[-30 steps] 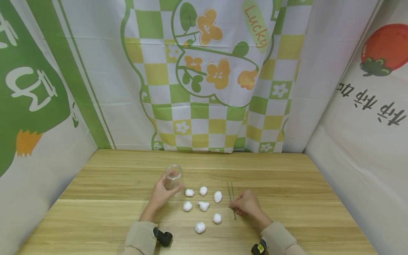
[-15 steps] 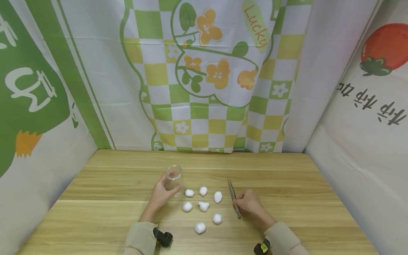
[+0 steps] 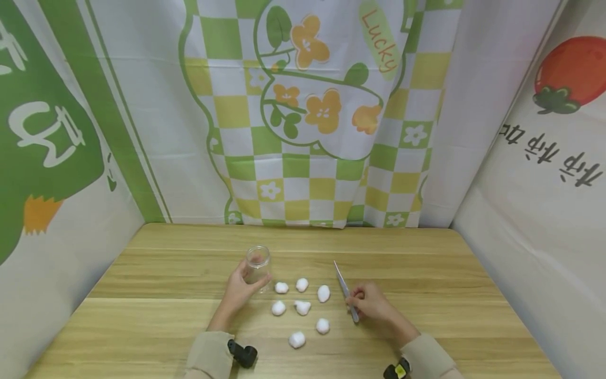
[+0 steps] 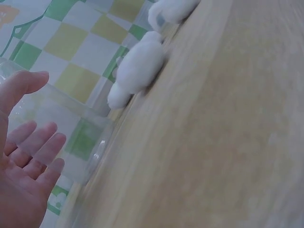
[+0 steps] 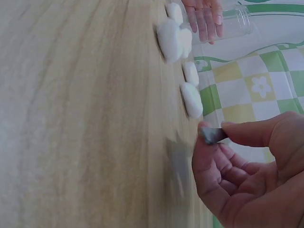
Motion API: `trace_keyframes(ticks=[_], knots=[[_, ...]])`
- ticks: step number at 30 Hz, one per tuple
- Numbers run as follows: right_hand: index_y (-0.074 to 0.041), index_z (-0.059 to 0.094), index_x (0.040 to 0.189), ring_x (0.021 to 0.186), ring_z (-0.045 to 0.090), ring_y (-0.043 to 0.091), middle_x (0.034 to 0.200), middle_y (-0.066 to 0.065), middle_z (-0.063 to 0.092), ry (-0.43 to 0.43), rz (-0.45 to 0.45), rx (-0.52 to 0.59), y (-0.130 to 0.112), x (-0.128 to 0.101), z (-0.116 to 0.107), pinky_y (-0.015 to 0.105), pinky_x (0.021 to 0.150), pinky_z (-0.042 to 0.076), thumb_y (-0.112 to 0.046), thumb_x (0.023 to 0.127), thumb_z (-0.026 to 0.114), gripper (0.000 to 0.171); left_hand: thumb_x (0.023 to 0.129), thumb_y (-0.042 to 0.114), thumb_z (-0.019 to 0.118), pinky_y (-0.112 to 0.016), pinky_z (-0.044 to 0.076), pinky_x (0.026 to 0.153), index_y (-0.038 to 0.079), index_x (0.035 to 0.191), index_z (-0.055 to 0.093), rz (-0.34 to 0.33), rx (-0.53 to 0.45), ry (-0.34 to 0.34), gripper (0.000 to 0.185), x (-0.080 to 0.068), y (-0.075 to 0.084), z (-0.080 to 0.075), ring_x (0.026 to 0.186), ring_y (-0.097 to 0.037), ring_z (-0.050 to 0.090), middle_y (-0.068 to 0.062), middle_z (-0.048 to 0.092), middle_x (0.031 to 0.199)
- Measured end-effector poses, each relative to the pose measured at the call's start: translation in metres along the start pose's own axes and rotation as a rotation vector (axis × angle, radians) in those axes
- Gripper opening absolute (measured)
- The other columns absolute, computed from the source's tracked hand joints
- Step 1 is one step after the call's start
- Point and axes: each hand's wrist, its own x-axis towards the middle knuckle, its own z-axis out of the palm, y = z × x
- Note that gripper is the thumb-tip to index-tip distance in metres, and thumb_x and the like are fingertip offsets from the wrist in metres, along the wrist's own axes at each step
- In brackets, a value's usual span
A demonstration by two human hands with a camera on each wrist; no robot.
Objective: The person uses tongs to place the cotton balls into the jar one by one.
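Observation:
My left hand (image 3: 241, 288) holds a clear, open-topped jar (image 3: 258, 268) upright on the table. In the left wrist view the thumb (image 4: 21, 88) lies on the near side of the jar (image 4: 71, 111), with the fingers showing through its wall. Between thumb and fingertips, my right hand (image 3: 370, 300) pinches metal tweezers (image 3: 346, 292) whose tips point away and slightly left. The right wrist view shows only the rear end of the tweezers (image 5: 213, 135), held off the tabletop. Several white cotton balls (image 3: 302, 307) lie loose between the two hands, the nearest beside the jar's base.
The wooden table (image 3: 180, 273) ends at a hanging checked curtain (image 3: 303, 179) at the back. Printed cloth walls (image 3: 535, 221) stand at both sides. Black wrist cameras (image 3: 242, 353) sit at both sleeves.
The tweezers have turned in my right hand: both arms showed side by side before, now they appear edge-on with tips swung left. The right wrist shifted slightly right. My left hand and the jar stayed put.

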Motion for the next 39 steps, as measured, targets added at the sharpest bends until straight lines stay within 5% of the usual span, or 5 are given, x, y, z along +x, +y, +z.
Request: trace_keyframes(ticks=[12, 23, 31, 39], knots=[[0.012, 0.044, 0.102, 0.058, 0.054, 0.004, 0.073, 0.001, 0.055, -0.176, -0.047, 0.191, 0.005, -0.001, -0.006, 0.013, 0.052, 0.046, 0.0, 0.097, 0.046, 0.014, 0.083, 0.018, 0.075, -0.057, 0.025, 0.12, 0.007, 0.14, 0.044, 0.002, -0.031, 0.0, 0.066, 0.0, -0.006, 0.001, 0.142, -0.042, 0.036, -0.021, 0.045, 0.148], [0.013, 0.045, 0.121, 0.066, 0.045, 0.003, 0.078, 0.002, 0.05, -0.177, -0.103, 0.08, 0.009, -0.001, -0.015, 0.012, 0.055, 0.037, -0.002, 0.098, 0.046, 0.027, 0.083, 0.016, 0.075, -0.058, 0.024, 0.121, 0.01, 0.142, 0.042, 0.004, -0.068, -0.013, 0.067, 0.0, -0.012, 0.002, 0.142, -0.041, 0.036, -0.018, 0.045, 0.149], [0.003, 0.051, 0.134, 0.056, 0.038, 0.004, 0.069, 0.0, 0.043, -0.156, -0.153, -0.045, 0.002, -0.003, -0.017, 0.015, 0.05, 0.034, -0.013, 0.099, 0.051, 0.039, 0.083, 0.016, 0.075, -0.055, 0.026, 0.121, 0.008, 0.141, 0.044, 0.004, -0.069, -0.01, 0.066, -0.003, -0.009, 0.003, 0.142, -0.041, 0.036, -0.018, 0.046, 0.147], [0.001, 0.059, 0.127, 0.071, 0.041, 0.001, 0.113, 0.024, 0.063, -0.13, -0.232, -0.147, 0.004, 0.001, -0.017, 0.015, 0.059, 0.036, -0.015, 0.098, 0.054, 0.034, 0.083, 0.016, 0.075, -0.054, 0.025, 0.121, 0.006, 0.139, 0.046, 0.004, -0.068, -0.002, 0.065, -0.003, -0.007, 0.003, 0.143, -0.041, 0.035, -0.019, 0.047, 0.147]])
